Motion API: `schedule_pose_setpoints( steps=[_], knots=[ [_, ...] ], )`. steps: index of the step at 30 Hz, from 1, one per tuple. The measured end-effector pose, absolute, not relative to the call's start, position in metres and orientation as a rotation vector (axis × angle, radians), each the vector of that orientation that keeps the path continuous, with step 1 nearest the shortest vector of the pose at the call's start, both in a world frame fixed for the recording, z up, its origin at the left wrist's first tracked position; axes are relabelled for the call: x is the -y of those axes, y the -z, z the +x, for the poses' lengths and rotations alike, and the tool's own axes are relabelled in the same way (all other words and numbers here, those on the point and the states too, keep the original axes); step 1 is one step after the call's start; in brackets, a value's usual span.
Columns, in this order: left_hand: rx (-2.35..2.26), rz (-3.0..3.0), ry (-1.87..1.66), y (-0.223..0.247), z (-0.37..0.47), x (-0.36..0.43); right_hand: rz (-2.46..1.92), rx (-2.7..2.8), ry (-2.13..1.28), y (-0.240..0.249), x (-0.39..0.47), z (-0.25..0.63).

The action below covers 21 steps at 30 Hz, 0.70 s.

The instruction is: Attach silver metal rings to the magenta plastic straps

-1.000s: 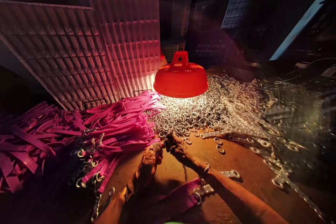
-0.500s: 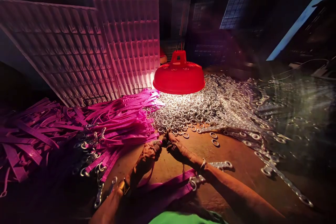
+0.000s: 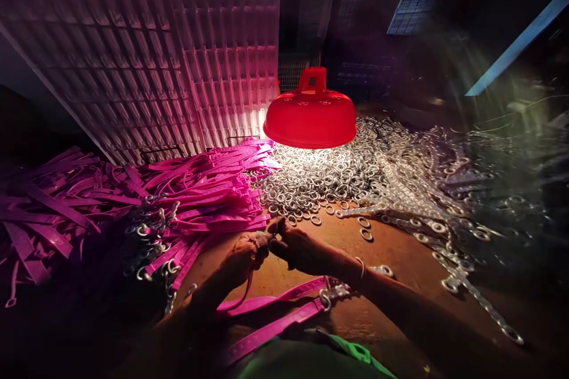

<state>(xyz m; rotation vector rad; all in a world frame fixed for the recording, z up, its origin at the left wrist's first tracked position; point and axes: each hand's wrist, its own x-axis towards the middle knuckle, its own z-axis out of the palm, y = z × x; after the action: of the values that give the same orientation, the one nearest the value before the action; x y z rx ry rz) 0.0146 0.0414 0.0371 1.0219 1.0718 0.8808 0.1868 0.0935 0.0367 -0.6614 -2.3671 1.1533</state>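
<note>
My left hand (image 3: 249, 253) is closed round the end of a pink strap (image 3: 249, 289), whose tail hangs down below the fist. My right hand (image 3: 297, 246) pinches at the same spot, its fingertips against the left ones; what lies between them is too small and dark to make out. Beneath my wrists, another pink strap (image 3: 278, 328) lies on the wooden table (image 3: 331, 243), with a metal ring (image 3: 326, 299) and chain at its end. Just beyond my fingertips spreads a heap of loose metal rings (image 3: 306, 183).
A red lamp (image 3: 310, 121) hangs low over the rings. Pink straps (image 3: 208, 189) are piled at the left, some with metal chains. Metal chain strips (image 3: 409, 195) lie at the right. Ribbed translucent panels (image 3: 231, 65) stand behind the straps.
The view has tipped down and shifted slightly. My right hand has turned, with its fingers now lower and closer over the left fingertips. The left hand still grips the strap.
</note>
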Motion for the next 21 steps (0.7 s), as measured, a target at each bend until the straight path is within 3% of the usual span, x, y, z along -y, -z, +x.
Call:
schedule_pose_setpoints(
  steps=[8, 13, 21],
  knots=[
    [-1.079, 0.912, -0.460, -0.053, 0.021, -0.007, -0.784, 2.639, -0.992, -0.036, -0.013, 0.223],
    [-0.965, 0.858, -0.416, -0.043, 0.031, 0.018, -0.997, 2.547, -1.248, -0.027, 0.009, 0.228],
    [-0.886, 0.708, -0.629, -0.044, 0.044, 0.046, -1.196, 2.183, -1.660, -0.029, 0.017, 0.226]
  ],
)
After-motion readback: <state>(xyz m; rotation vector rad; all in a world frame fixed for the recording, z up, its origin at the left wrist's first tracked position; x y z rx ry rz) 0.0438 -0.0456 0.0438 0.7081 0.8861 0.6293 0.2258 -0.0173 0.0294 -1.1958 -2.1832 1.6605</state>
